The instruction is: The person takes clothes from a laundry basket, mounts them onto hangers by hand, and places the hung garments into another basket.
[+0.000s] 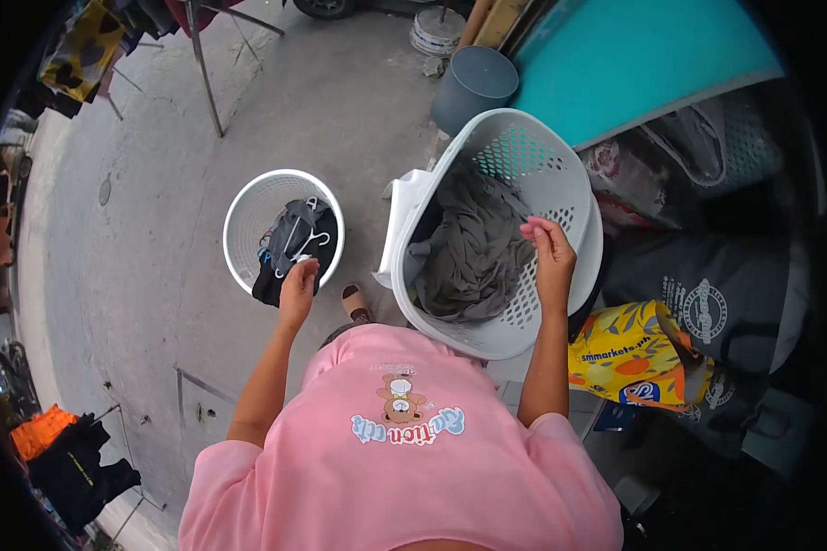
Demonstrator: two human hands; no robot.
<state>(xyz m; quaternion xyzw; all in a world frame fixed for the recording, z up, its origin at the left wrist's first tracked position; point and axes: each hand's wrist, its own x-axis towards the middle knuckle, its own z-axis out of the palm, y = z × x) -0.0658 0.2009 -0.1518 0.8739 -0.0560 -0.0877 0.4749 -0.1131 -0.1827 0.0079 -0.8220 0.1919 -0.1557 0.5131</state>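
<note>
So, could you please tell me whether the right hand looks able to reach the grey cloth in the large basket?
Probably yes: the right hand appears over the open large basket, and nothing visible blocks the grey cloth.

A yellow shopping bag printed with oranges and leaves sits at the right, beside a large dark grey bag bearing a round white logo. Beyond them slants a turquoise panel, with a grey plastic bucket near its left edge. Farther off, a white pail and a car tyre rest on the concrete ground. At lower left hang an orange garment and a black shirt.
</note>
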